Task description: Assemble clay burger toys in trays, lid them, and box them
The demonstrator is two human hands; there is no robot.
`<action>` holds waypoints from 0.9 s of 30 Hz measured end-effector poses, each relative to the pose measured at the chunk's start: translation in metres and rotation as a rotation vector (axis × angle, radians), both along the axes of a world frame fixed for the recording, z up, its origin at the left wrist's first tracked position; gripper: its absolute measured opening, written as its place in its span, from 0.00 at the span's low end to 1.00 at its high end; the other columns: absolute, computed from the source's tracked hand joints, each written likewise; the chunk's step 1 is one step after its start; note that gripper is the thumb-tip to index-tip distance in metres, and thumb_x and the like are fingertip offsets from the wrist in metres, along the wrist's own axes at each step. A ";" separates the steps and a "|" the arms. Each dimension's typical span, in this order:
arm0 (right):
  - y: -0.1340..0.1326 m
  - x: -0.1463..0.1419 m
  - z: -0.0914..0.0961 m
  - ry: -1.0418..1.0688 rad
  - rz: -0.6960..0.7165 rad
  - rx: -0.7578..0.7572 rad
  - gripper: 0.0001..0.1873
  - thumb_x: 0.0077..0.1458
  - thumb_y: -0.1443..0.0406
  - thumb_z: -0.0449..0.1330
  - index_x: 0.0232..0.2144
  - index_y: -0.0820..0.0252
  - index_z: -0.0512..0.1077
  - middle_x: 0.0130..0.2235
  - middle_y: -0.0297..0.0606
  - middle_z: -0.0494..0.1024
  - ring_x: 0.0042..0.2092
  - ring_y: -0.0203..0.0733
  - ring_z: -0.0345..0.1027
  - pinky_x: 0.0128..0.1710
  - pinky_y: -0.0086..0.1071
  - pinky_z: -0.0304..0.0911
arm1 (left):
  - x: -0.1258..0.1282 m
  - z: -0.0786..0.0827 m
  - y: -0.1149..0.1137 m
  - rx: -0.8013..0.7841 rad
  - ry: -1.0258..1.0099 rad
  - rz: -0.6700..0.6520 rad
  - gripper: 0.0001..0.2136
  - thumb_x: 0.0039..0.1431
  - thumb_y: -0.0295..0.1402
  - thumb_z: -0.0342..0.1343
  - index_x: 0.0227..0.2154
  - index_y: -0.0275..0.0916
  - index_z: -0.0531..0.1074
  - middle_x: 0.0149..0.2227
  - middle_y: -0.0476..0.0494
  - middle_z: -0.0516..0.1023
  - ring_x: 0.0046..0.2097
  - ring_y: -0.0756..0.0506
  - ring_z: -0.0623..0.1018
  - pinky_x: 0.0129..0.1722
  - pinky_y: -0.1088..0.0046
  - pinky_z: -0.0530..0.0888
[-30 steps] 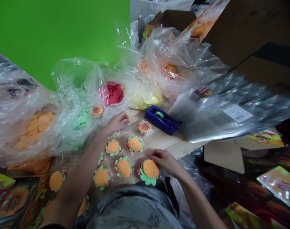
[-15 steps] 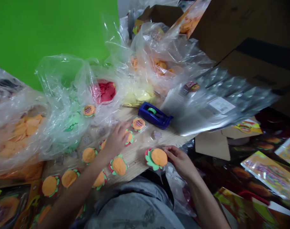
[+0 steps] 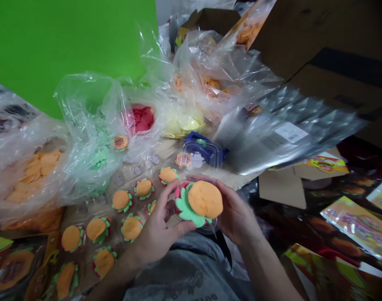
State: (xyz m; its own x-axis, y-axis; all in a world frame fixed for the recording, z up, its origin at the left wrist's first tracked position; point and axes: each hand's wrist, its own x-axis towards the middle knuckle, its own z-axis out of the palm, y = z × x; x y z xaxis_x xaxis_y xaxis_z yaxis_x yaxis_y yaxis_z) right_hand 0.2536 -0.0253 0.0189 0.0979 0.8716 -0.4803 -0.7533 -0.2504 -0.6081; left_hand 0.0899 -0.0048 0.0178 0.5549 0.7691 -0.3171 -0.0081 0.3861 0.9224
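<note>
While I am looking down over the near edge of the table (image 3: 167, 147), I am holding one toy burger (image 3: 201, 202) between both hands. It is raised off the table and hanging just above my grey shirt (image 3: 191, 271).

My left hand (image 3: 159, 235) is gripping it from the left. The thumb is lying against the red and green frill, and the fingers (image 3: 185, 228) are curling under the green edge. My right hand (image 3: 238, 215) is gripping it from the right and behind, its fingers reaching over the far side of the orange bun. Both sets of fingers are closed on the burger.

A clear round piece of plastic (image 3: 208, 226) is showing just under the burger. I cannot tell whether I am touching it.

More burgers (image 3: 143, 188) are lying in loose rows on the table to the left of my hands, apart from them. A blue tape dispenser (image 3: 216, 152) is sitting beyond the held burger, with a clear plastic shell (image 3: 195, 155) in front of it.

Open plastic bags are crowding the far side:
- a bag of orange pieces (image 3: 34, 169)
- a bag of green pieces (image 3: 98, 161)
- a bag of red pieces (image 3: 142, 119)
- a bag of yellow pieces (image 3: 184, 125)

A stack of clear sleeves (image 3: 288, 133) is lying to the right.
</note>
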 end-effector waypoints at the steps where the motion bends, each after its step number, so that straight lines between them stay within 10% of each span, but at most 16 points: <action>1: 0.000 -0.004 0.003 0.089 0.065 0.001 0.16 0.44 0.53 0.64 0.33 0.56 0.78 0.42 0.36 0.79 0.47 0.44 0.70 0.45 0.32 0.66 | -0.003 0.002 -0.001 0.022 0.026 0.023 0.32 0.51 0.32 0.63 0.57 0.54 0.57 0.60 0.49 0.64 0.60 0.44 0.66 0.57 0.69 0.66; 12: -0.007 -0.010 0.014 0.367 0.232 0.026 0.21 0.58 0.52 0.53 0.46 0.57 0.70 0.50 0.42 0.75 0.51 0.48 0.70 0.48 0.43 0.67 | -0.015 0.025 -0.001 0.217 0.279 -0.085 0.28 0.57 0.36 0.57 0.59 0.57 0.56 0.64 0.53 0.57 0.64 0.42 0.57 0.64 0.60 0.56; 21: -0.009 -0.020 0.015 0.304 0.192 0.018 0.20 0.50 0.51 0.61 0.41 0.56 0.72 0.49 0.40 0.76 0.50 0.49 0.70 0.45 0.41 0.69 | -0.015 0.022 -0.002 0.362 0.375 -0.061 0.27 0.58 0.39 0.55 0.59 0.55 0.54 0.61 0.45 0.60 0.60 0.39 0.64 0.59 0.53 0.63; 27: -0.008 -0.027 0.021 0.302 0.173 0.050 0.20 0.53 0.51 0.57 0.42 0.57 0.73 0.47 0.40 0.77 0.50 0.47 0.70 0.48 0.40 0.67 | -0.011 0.027 -0.003 1.007 0.624 0.068 0.39 0.47 0.53 0.57 0.61 0.53 0.48 0.60 0.38 0.59 0.61 0.33 0.60 0.57 0.48 0.62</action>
State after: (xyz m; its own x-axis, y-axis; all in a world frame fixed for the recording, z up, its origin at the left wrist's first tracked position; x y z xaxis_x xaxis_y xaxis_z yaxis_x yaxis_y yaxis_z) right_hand 0.2268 -0.0332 0.0396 -0.1930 0.8859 -0.4218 -0.8501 -0.3656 -0.3790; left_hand 0.0791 -0.0076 0.0445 0.4676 0.8488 0.2467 0.5579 -0.4999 0.6625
